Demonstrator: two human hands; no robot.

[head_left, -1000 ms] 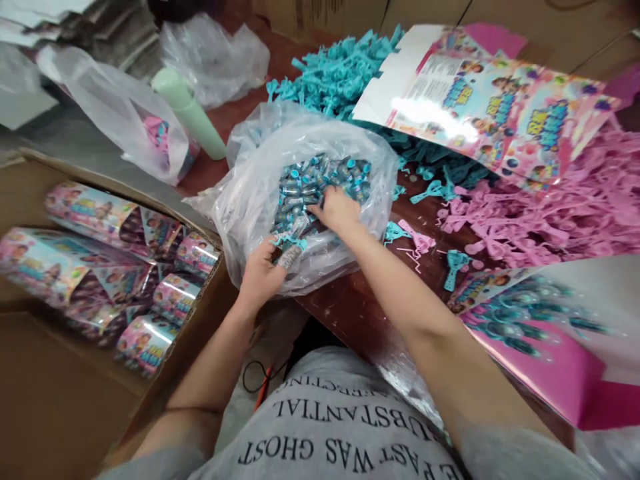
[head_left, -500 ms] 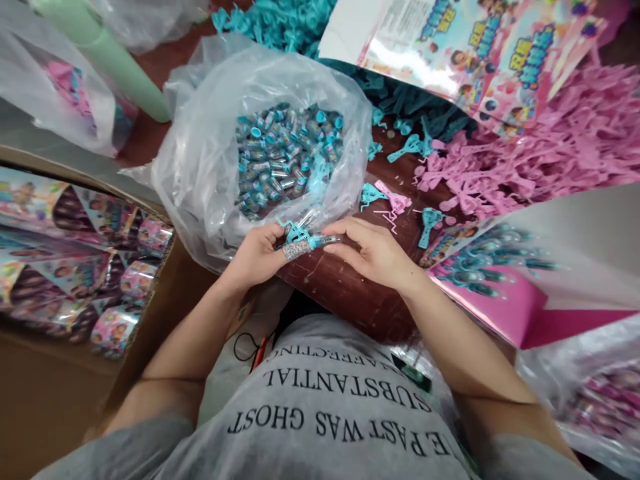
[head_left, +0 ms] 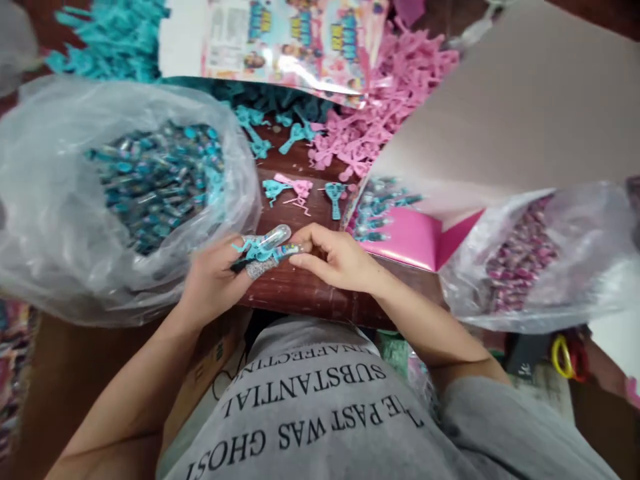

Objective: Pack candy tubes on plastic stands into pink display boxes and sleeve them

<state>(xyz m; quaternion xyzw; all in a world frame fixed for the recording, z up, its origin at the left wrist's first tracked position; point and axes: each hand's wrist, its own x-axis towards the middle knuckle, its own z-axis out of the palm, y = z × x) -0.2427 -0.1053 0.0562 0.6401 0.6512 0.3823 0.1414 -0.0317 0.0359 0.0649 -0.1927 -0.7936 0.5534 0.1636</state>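
My left hand [head_left: 213, 277] is closed around a blue plastic clip-like piece [head_left: 257, 251], with silvery, speckled wrapping at its thumb. A clear round-ended tube [head_left: 277, 235] sticks out of the same grip, pointing right. My right hand [head_left: 337, 260] pinches the end of a small clear tube with colourful contents [head_left: 290, 250], which meets the blue piece. Both hands are close together above the dark red-brown tabletop [head_left: 310, 290]. The left fingers hide part of the blue piece.
At the left, a clear plastic bag [head_left: 45, 220] holds many blue-capped tubes. Blue pieces [head_left: 120, 40] and pink pieces [head_left: 420, 63] lie heaped behind printed packaging [head_left: 285, 47]. To the right are a pink-lined box [head_left: 407, 237] with blue-tipped tubes and a bag of pink tubes [head_left: 525, 257].
The view has swung right, so the tube bag appears farther left and the pink tube bag shows more. A clear round-ended tube now shows beside the blue piece. Both hands keep hold.
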